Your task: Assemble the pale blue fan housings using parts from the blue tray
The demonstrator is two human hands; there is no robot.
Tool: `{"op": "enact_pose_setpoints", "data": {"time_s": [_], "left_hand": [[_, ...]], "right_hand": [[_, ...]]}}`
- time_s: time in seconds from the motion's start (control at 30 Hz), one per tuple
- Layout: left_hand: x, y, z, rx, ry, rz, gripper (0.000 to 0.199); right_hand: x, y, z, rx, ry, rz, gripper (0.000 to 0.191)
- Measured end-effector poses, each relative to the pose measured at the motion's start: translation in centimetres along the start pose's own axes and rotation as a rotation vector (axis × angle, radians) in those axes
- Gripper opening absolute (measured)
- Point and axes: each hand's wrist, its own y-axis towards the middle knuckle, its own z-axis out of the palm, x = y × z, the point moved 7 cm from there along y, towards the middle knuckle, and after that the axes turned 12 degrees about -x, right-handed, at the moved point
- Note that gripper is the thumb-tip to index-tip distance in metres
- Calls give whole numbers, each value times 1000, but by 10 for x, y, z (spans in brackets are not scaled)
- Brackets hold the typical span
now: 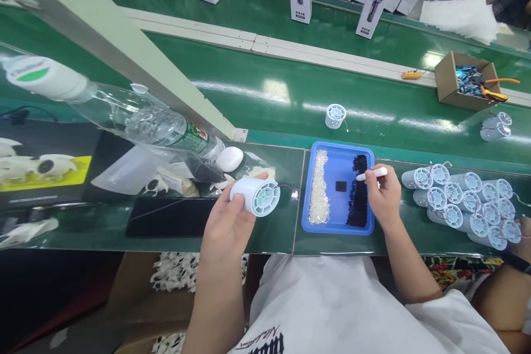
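My left hand is wrapped round a light blue cylindrical fan housing, its spoked round end turned to the right and a thin wire sticking out. In my right hand is a white pen-shaped tool, pinched near its tip. That tip points left over a strip of small black pieces in a blue tray. Along the tray's left side lies a heap of small clear-white pieces. A dark square sits in the tray's middle.
Several similar housings are grouped at right, near another person's hand. One housing stands on the green conveyor beyond the tray. A large plastic bottle and slanted metal post occupy the left. A cardboard box is far right.
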Motion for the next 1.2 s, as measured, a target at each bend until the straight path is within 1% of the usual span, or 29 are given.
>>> {"op": "enact_pose_setpoints", "data": {"time_s": [0.23, 0.3, 0.43, 0.5, 0.6, 0.73, 0.8, 0.83, 0.9, 1.0, 1.1, 1.2], "left_hand": [[2, 0, 2, 19, 8, -19, 43], [2, 1, 1, -1, -1, -7, 43], [4, 1, -1, -39, -65, 6, 40], [5, 0, 0, -38, -94, 5, 39], [4, -2, 2, -33, -114, 19, 39], [8, -5, 6, -46, -113, 25, 39], [12, -7, 11, -45, -108, 6, 42], [14, -8, 13, -40, -101, -4, 45], [18, -12, 19, -25, -78, -13, 49], [21, -19, 27, 15, -43, -13, 49], [21, -26, 34, 49, -44, -14, 47], [19, -30, 36, 44, -52, -9, 47]], "right_hand": [[2, -2, 0, -3, -30, -41, 15], [6, -2, 1, 10, -41, -93, 15], [18, -4, 7, 87, -45, -205, 12], [21, -4, 7, 83, -39, -209, 11], [22, -4, 7, 69, -8, -175, 10], [32, -11, 17, 197, 41, -206, 10], [42, -16, 13, 184, 113, -186, 6], [48, -19, 9, 155, 179, -160, 5], [61, -27, 0, 116, 361, -94, 9], [80, -39, -7, 158, 567, -28, 15], [89, -48, -5, 221, 609, -24, 17], [88, -51, -1, 260, 611, -20, 16]]}}
